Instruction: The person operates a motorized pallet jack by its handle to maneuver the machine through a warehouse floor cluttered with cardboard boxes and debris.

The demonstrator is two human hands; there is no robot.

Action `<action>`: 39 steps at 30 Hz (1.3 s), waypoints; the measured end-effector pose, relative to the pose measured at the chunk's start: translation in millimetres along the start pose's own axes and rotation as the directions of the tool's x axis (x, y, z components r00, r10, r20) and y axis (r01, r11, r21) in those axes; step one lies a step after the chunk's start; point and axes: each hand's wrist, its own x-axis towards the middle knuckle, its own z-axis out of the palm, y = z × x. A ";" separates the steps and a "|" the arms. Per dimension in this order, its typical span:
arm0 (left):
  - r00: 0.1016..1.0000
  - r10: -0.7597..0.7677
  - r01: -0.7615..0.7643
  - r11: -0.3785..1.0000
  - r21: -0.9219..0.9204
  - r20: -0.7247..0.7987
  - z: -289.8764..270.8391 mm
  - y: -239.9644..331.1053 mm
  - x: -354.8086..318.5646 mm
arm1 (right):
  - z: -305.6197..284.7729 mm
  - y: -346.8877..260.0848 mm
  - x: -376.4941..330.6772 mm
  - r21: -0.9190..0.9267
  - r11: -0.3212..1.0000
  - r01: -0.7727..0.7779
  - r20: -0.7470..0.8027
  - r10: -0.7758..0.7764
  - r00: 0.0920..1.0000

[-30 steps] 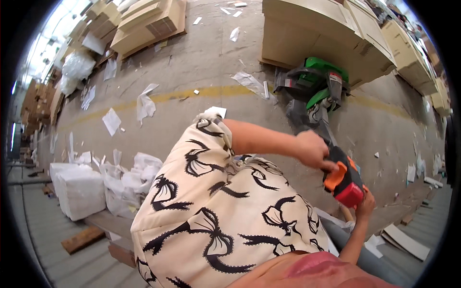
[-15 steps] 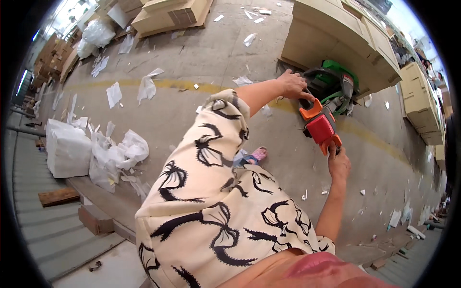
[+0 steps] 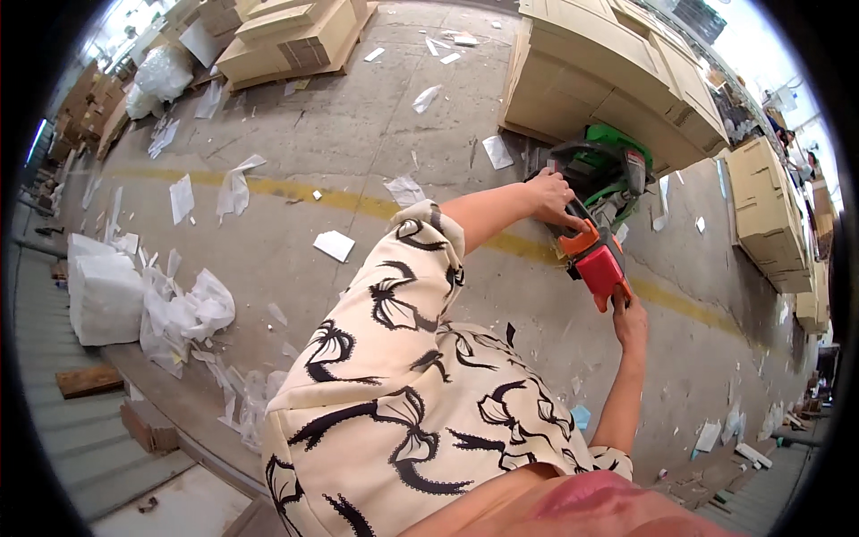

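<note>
A green and black electric pallet truck (image 3: 637, 170) stands in front of a large stack of cartons (image 3: 617, 85), its forks hidden by the stack. The truck's steering handle leans toward me, with a red head (image 3: 598, 268) and an orange grip at either side. My left hand (image 3: 549, 197) is closed on the black end of the handle by the far orange grip. At the near orange grip, my right hand (image 3: 630, 320) has its fingers around the end. Both arms reach forward from a cream top with black bows.
Another carton stack (image 3: 291, 45) sits on a pallet at the far left, more cartons (image 3: 768, 210) at the right. White foam sheets (image 3: 106, 291) and plastic bags (image 3: 192, 309) lie at the left, beside ribbed grey panels. Scraps litter the concrete; a yellow line (image 3: 358, 201) crosses it.
The surrounding floor and cartons have shifted in view, mostly leftward. My foot in a pink shoe has gone out of sight. Both hands have stayed on the handle, which has turned slightly.
</note>
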 end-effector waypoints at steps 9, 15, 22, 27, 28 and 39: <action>0.996 -0.086 0.087 0.996 0.033 -0.019 29.4 121.5 69.9 | -32.0 164.6 80.5 -0.003 0.955 0.297 -0.116 -0.295 0.948; 0.962 -0.212 0.210 0.977 0.026 0.172 24.3 149.2 104.6 | -52.5 192.4 100.9 -0.064 0.937 0.343 -0.032 -0.346 0.938; 0.957 -0.268 0.256 0.961 0.109 0.115 50.6 157.4 110.4 | -52.4 204.0 103.1 -0.035 0.936 0.351 -0.071 -0.353 0.933; 0.970 -0.240 0.243 0.965 0.101 -0.039 56.9 156.4 111.0 | -50.9 203.6 108.1 0.046 0.931 0.363 -0.094 -0.357 0.929; 0.971 -0.235 0.238 0.966 0.101 -0.038 58.9 156.4 111.1 | -49.8 204.7 108.4 0.069 0.929 0.363 -0.084 -0.358 0.930; 0.997 -0.082 0.083 0.994 0.078 -0.013 52.6 140.9 131.0 | -36.0 239.6 174.6 0.454 0.843 0.287 0.322 -0.456 0.830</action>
